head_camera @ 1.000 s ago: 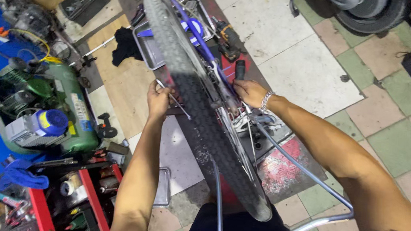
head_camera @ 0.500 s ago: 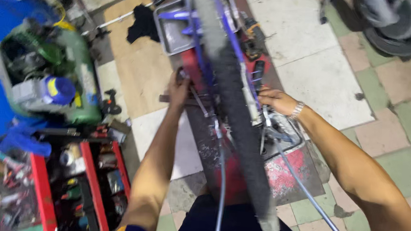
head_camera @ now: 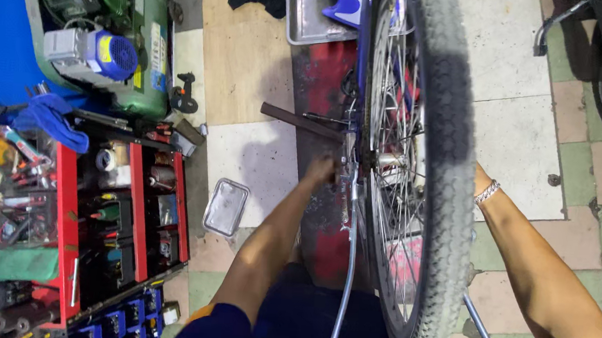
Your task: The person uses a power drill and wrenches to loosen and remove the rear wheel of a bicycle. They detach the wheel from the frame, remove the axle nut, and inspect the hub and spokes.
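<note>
Head view: left hand (head_camera: pixel 323 170) closed on small part beside wheel hub (head_camera: pixel 391 160). Right hand hidden behind bicycle tyre (head_camera: pixel 449 165); its grip cannot be judged. Red tool cart (head_camera: pixel 65 202) at left.

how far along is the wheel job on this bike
Done: the bicycle wheel sits upright in the blue frame with its tyre on. In hand: the left hand is at the axle area beside the hub; the right hand is hidden behind the tyre, only its wrist bracelet shows. Left: whether the axle is tightened cannot be told.
</note>
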Motion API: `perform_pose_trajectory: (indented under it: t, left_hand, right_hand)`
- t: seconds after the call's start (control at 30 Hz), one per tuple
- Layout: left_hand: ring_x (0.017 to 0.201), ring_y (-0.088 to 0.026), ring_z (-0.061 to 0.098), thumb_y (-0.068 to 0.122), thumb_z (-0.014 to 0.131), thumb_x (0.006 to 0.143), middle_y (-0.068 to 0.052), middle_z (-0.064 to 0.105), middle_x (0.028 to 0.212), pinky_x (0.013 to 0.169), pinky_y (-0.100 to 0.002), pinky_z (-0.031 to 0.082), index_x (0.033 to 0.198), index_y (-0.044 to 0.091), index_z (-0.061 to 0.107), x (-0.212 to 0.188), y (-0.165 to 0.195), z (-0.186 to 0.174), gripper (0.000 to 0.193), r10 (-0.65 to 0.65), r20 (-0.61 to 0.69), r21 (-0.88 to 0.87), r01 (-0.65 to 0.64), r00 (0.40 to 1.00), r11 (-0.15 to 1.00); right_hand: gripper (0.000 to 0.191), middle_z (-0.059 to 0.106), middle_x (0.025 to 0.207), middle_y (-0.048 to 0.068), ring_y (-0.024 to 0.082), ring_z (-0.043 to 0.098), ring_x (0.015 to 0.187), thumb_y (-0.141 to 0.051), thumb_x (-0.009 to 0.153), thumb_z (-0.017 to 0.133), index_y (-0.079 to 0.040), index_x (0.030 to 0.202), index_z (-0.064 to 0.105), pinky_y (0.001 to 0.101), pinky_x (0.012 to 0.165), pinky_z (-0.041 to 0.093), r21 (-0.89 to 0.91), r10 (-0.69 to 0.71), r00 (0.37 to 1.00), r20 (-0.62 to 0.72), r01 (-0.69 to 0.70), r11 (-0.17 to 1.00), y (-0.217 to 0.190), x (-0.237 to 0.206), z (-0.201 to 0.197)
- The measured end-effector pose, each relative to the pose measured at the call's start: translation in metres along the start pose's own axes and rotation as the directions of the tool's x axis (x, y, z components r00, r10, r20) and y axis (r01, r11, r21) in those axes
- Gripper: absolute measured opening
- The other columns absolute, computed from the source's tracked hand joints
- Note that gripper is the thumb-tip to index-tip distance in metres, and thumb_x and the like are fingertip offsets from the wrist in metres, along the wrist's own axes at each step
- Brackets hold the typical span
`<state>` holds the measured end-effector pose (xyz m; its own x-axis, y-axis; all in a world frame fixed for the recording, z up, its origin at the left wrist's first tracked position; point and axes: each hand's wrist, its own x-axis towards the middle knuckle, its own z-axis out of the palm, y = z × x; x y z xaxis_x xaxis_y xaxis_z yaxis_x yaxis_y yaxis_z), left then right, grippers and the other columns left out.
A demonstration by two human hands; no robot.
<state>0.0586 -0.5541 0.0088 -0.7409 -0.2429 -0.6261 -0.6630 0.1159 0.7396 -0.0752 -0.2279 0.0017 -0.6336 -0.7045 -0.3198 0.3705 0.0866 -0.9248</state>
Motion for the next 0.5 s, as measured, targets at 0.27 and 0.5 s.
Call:
perform_pose_trajectory:
  t: [0.27,0.5]
  left_hand:
    - [0.056,-0.014,0.057,0.059,0.043,0.104,-0.005,0.058,0.063,0.053,-0.030,0.046,0.099,0.002,0.077,-0.136,-0.080,0.013,0.066,-0.055,0.020,-0.245,0.058,0.998,0.968]
    - [0.085,-0.016,0.072,0.019,0.065,0.101,-0.012,0.074,0.101,0.072,-0.030,0.056,0.137,-0.002,0.049,-0.241,0.008,-0.012,0.045,0.550,-0.224,0.024,-0.560,0.805,0.828]
  right_hand:
    - [0.027,0.067,0.118,0.013,0.020,0.062,0.104,-0.009,0.101,0.059,0.001,0.125,0.068,0.0340,0.090,0.052,-0.113,-0.001,1.000,0.029,0.004,0.994,-0.001,0.016,-0.007]
    - [0.028,0.066,0.119,0.012,0.020,0.061,0.107,-0.011,0.102,0.059,0.001,0.125,0.068,0.0343,0.092,0.050,-0.132,0.019,0.999,0.027,-0.016,0.991,0.000,0.014,-0.010]
